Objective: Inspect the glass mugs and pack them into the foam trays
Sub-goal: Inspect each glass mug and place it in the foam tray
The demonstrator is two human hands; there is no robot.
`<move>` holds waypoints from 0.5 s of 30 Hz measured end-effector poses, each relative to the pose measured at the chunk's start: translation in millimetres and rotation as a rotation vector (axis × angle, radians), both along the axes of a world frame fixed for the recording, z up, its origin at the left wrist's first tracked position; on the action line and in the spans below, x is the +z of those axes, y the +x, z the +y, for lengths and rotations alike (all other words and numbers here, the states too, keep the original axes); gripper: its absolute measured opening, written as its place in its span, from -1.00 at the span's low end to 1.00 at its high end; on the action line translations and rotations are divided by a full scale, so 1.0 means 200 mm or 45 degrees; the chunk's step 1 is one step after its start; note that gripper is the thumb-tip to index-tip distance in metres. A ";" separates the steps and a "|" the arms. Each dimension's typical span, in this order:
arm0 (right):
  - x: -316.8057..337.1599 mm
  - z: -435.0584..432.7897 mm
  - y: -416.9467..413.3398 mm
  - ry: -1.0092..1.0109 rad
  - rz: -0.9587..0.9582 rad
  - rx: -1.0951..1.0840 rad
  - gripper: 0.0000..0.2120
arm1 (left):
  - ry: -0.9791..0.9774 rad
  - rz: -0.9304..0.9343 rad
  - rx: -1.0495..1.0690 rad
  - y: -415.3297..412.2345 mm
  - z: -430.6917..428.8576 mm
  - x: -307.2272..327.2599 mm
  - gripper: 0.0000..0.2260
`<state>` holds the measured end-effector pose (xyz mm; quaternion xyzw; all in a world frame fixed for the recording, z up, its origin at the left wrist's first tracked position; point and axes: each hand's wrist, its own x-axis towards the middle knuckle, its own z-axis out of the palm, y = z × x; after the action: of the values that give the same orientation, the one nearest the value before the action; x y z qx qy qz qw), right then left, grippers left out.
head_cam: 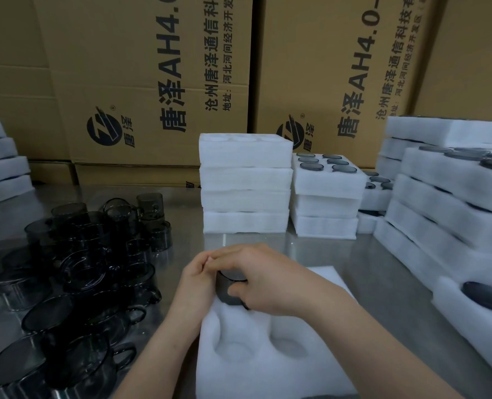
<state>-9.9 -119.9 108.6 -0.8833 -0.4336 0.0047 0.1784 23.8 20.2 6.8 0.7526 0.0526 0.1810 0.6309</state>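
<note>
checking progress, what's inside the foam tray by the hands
One dark mug, gripped by the left hand and right hand; two near pockets empty. Hands hide the far pockets.

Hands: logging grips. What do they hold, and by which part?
Left hand and right hand grip one dark glass mug by its sides near the rim.

The glass mug (230,290) you hold is a dark, smoky grey, nearly black at its rim. The loose mugs (74,272) heaped to your left share that see-through charcoal tint. Your nearest foam tray (268,372) is plain white, as are the empty tray stack (244,180) and the packed trays (325,194), where dark grey discs of glass dot the white. The table (181,203) is silvery grey with a dull sheen. The cardboard boxes (141,67) behind are tan, printed with black Chinese characters and a black round logo.
</note>
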 end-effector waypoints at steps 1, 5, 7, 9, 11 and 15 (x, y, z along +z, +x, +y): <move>0.01 0.00 0.01 -0.019 0.018 -0.005 -0.48 | -0.065 -0.002 -0.006 -0.02 0.01 0.01 -0.69; 0.01 0.03 0.01 -0.207 -0.090 0.072 -0.62 | -0.213 0.043 -0.140 -0.08 0.02 0.06 -0.66; -0.01 0.03 0.03 -0.197 -0.083 0.055 -0.62 | -0.284 0.045 -0.149 -0.09 0.01 0.08 -0.66; -0.05 -0.01 0.04 -0.087 0.096 0.014 -0.55 | -0.408 0.079 -0.128 -0.11 0.00 0.09 -0.69; -0.09 -0.05 0.03 -0.015 0.195 0.018 -0.53 | -0.442 0.095 -0.121 -0.12 -0.01 0.09 -0.72; -0.19 -0.06 0.02 -0.169 0.129 0.028 -0.43 | -0.456 0.108 -0.094 -0.13 -0.01 0.09 -0.74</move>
<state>-6.8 -132.0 69.7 -0.8870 -0.4325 0.0800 0.1409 -1.4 18.0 24.5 0.6365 0.0829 0.1136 0.7584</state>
